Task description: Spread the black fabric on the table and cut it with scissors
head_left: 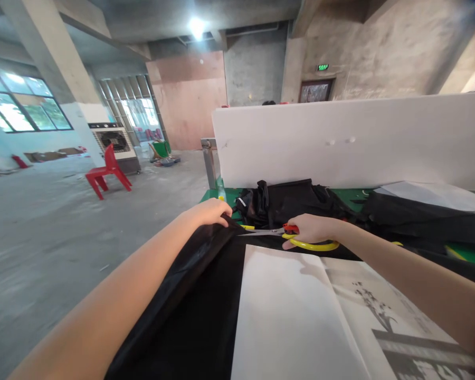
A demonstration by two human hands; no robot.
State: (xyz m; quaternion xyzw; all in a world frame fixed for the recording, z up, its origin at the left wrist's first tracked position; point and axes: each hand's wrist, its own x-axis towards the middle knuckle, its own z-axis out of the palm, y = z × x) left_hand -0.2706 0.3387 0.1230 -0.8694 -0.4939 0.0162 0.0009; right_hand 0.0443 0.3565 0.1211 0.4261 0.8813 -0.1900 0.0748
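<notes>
Black fabric [198,306] lies over the table in front of me and hangs past its left edge. My left hand [217,212] pinches the fabric at its far left corner. In my right hand [312,228] is a pair of scissors [314,246] with yellow handles and some red at the pivot side. Their blades point left, at the fabric near my left fingers; how far they are parted is hard to see. A large white paper sheet [288,311] rests on the fabric, with a printed plant picture [374,306] on its right part.
A white upright panel [340,142] stands along the table's far side. Bunched black cloth [288,200] lies before it on the green tabletop [231,196]. More black fabric and white paper [431,195] lie at right. A red chair [108,171] and an air cooler [114,140] stand on the floor at left.
</notes>
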